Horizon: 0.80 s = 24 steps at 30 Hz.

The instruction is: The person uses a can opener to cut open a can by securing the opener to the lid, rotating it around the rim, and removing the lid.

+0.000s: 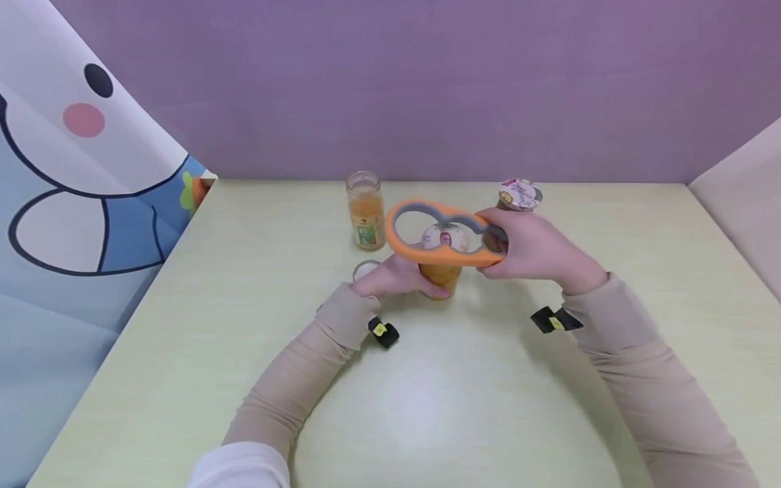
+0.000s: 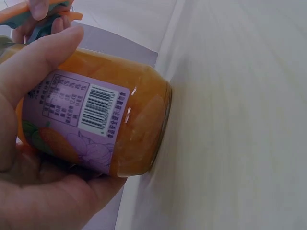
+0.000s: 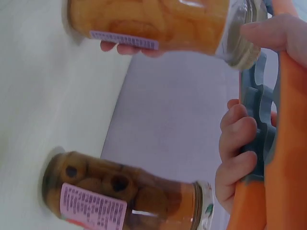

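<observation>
My left hand grips a glass jar of orange fruit pieces, with thumb and fingers round its purple label. The jar stands on the table with its patterned lid up. Over that lid, my right hand holds one end of an orange jar opener with scalloped grey lining. In the head view, the lid shows through the opener's holes. In the right wrist view, the opener is right at the jar's lid, the thumb over the lid's edge and the other fingers curled round the opener's grey side.
An uncapped, partly filled jar stands behind my left hand. Near that wrist lies a round lid, partly covered by the hand. Beyond my right hand is another capped jar of dark round fruit. A purple wall borders the table's back edge.
</observation>
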### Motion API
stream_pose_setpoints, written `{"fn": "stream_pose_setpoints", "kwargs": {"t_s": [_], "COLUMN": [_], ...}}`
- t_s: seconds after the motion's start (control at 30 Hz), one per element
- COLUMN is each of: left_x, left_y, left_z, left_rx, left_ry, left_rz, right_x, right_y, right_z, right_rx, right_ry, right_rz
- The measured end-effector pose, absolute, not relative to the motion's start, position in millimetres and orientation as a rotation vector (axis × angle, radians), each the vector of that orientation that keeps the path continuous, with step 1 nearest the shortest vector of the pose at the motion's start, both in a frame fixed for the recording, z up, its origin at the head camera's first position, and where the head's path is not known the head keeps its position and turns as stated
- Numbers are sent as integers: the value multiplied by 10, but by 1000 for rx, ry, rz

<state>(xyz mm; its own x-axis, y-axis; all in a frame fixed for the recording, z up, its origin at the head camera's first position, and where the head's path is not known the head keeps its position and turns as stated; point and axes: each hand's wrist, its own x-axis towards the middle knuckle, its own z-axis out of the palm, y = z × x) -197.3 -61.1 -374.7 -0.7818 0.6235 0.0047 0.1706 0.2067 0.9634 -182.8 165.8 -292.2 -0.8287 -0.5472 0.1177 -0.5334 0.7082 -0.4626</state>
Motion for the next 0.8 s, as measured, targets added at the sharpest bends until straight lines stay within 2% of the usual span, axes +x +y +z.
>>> {"fn": "stream_pose_setpoints", "kwargs": {"t_s": [0.3, 0.8], "left_x": [-1964, -1986], "left_y": [-593, -621], "left_z": [-3748, -3772], "left_rx": [863, 728], "left_ry": [2135, 2112], "left_rz": [1595, 1592], "right_x": [-1863, -1861], "right_y": [1597, 1578], "right_z": [-2960, -2938], "right_rx": [-938, -964], "right_ry": [2849, 2755], "right_rz": [-748, -830]}}
